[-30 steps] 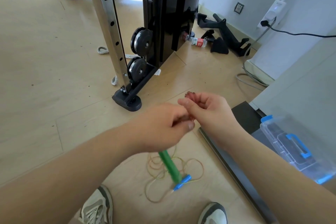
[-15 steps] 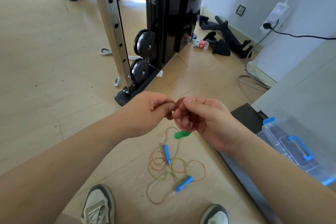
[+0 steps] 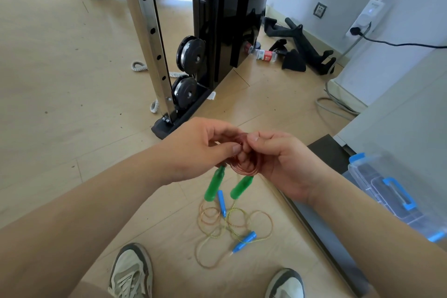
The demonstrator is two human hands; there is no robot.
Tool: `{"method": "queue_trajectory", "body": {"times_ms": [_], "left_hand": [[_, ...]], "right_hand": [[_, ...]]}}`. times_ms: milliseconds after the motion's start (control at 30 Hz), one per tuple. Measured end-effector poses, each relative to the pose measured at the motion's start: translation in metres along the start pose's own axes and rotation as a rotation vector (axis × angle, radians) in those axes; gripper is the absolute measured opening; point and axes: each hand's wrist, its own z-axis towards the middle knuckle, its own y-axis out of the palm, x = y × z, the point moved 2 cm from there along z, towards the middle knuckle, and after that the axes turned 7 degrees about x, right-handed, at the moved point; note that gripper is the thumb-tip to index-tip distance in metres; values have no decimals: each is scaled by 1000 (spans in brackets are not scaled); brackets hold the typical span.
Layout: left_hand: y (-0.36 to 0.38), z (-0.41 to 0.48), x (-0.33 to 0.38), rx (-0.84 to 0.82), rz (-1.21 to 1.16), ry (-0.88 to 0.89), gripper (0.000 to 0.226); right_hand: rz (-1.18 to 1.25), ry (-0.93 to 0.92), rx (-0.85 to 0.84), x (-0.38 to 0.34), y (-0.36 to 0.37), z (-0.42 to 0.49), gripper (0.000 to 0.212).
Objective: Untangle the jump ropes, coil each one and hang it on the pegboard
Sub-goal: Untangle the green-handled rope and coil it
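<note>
Both green handles (image 3: 214, 185) hung below the coiled rope (image 3: 244, 168) at centre, where half a second before only one showed. So the first coil looked nearly done. The left hand (image 3: 200, 150) and right hand (image 3: 287, 164) each kept a pinching grip on it. The blue-handled rope (image 3: 232, 225) lay uncoiled on the floor (image 3: 60, 104) at six o'clock.

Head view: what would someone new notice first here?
First, the left hand and right hand in the middle, pinching a reddish coil with two green handles dangling below. Next, the tangled ropes with blue handles on the floor between the shoes.
</note>
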Motion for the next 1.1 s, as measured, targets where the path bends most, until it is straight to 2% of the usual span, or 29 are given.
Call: {"method": "queue_trajectory", "body": {"times_ms": [100, 233, 300, 467, 600, 700, 833, 967, 1000, 1100], "left_hand": [[-3, 2, 2, 33, 55, 35, 25], [-6, 2, 0, 41, 256, 91, 23], [-7, 2, -2, 35, 321, 105, 22], [-6, 1, 2, 82, 433, 179, 21], [-4, 0, 2, 116, 429, 170, 21], [-2, -2, 1, 95, 412, 170, 19], [-2, -3, 1, 31, 210, 41, 25], [-1, -3, -3, -34, 252, -93, 56], [-2, -2, -3, -8, 249, -122, 55], [-8, -2, -2, 81, 262, -130, 18]], "right_hand": [[-136, -72, 56, 0, 0, 2, 17], [-482, -140, 107, 2, -7, 1, 27], [-496, -127, 79, 5, -7, -1, 29], [-647, -248, 146, 2, -9, -1, 17], [-604, -312, 260, -4, -8, -2, 23], [-633, -317, 256, -4, -8, -4, 12], [-649, -359, 283, -6, -7, -7, 15], [-710, -380, 359, -8, -9, -7, 30], [-735, -381, 382, -7, -10, -6, 34], [-790, -387, 422, -6, -12, -5, 42]]}}
